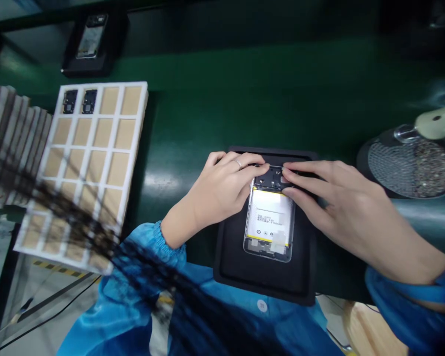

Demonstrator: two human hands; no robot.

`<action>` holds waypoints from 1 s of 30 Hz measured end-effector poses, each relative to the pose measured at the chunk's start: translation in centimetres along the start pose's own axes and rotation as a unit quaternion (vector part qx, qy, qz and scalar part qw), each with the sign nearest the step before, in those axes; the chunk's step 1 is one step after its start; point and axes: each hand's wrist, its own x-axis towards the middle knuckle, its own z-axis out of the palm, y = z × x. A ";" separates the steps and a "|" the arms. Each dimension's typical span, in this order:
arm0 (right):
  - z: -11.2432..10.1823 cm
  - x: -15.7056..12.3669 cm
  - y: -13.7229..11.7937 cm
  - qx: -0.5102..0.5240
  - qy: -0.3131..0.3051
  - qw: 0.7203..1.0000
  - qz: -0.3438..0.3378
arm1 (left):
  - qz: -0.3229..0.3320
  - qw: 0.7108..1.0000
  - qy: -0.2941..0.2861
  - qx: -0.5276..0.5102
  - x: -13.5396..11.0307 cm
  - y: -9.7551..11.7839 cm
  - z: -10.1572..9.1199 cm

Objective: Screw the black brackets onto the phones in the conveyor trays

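An open-backed phone with a white and yellow battery lies in a black foam holder on the green belt. My left hand rests at the phone's top left, fingers curled and pressing on a black cover part at the phone's top end. My right hand reaches in from the right, its fingers stretched and pressed together on the same black part. Both wrists wear blue sleeves.
A white grid tray with two black parts in its top cells lies to the left, beside stacked trays. Another phone in a black holder sits far up the belt. A round dish of small screws stands at right.
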 end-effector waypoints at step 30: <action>-0.4 -0.1 -0.5 0.026 0.057 0.998 0.006 | 0.087 0.980 0.168 -0.059 0.5 -1.4 2.6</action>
